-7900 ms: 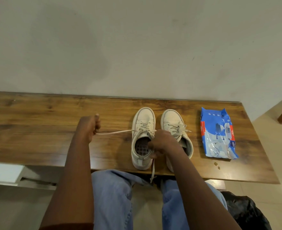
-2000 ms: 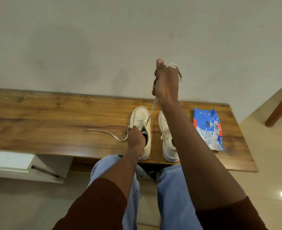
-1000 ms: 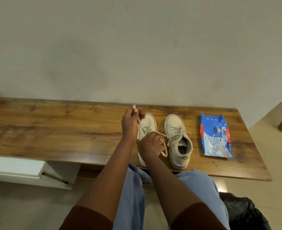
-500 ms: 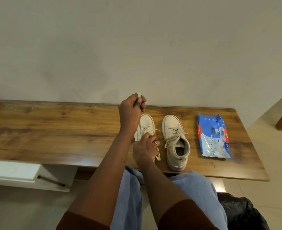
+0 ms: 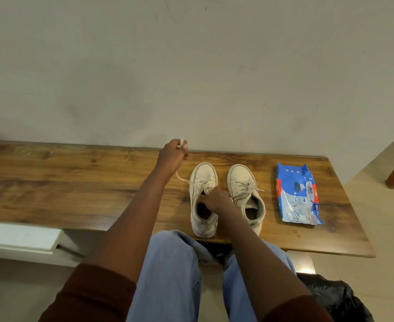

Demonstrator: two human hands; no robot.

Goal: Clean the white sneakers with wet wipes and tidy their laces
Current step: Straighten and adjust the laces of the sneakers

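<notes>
Wooden bench (image 5: pixel 75 187) (2 sneakers (image 5: pixel 203 174) on it), grey wall (image 5: pixel 191 66), pale floor (image 5: pixel 381 217).

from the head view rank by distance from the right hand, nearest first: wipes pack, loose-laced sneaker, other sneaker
1. loose-laced sneaker, the right hand holds it at the laces.
2. other sneaker, just to its right in view.
3. wipes pack, farthest right on the bench.
</notes>
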